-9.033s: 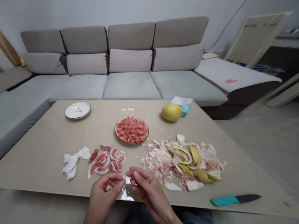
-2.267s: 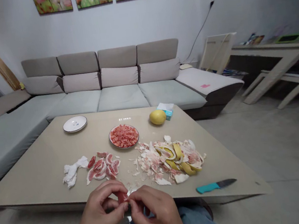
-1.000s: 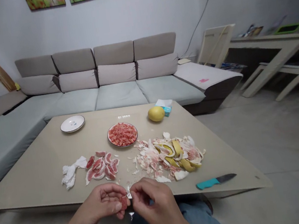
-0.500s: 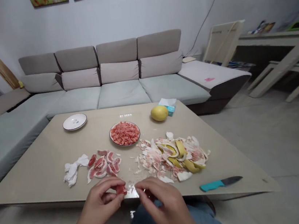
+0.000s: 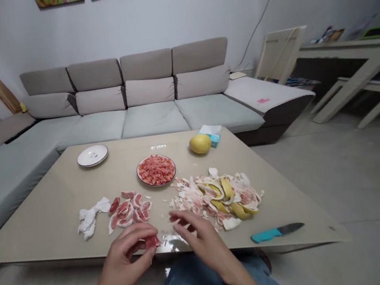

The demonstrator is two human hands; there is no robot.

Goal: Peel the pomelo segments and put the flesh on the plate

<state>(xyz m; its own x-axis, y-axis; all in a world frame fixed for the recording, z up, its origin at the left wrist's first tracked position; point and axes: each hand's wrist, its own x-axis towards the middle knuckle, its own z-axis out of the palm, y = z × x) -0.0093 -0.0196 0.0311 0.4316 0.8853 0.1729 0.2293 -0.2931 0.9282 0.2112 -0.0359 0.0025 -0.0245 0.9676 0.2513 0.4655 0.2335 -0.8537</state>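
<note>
Between the thumb and fingers of my left hand (image 5: pixel 131 253) is a small red piece of pomelo (image 5: pixel 151 242), held over the table's near edge. My right hand (image 5: pixel 198 232) is a little to its right, at the near side of a heap of pomelo peel and membrane (image 5: pixel 214 197); its fingers are stretched out and apart, with nothing visible in them. Several unpeeled pomelo segments (image 5: pixel 129 210) lie just beyond my left hand. Farther back, a dark-rimmed plate (image 5: pixel 140 179) is piled with red pomelo pulp (image 5: pixel 156 169).
A knife (image 5: pixel 267 235) with a turquoise handle lies near the table's (image 5: pixel 53 193) front right edge. Crumpled tissue (image 5: pixel 90 219) is at the left. Toward the back are a white plate (image 5: pixel 88 156), a whole yellow pomelo (image 5: pixel 200 144) and a tissue pack (image 5: pixel 214 138). Behind stands a sofa (image 5: pixel 154 119).
My right hand has moved forward to the peel heap, and its fingers have gone from pinched to stretched out. My left hand keeps the red piece in nearly the same place.
</note>
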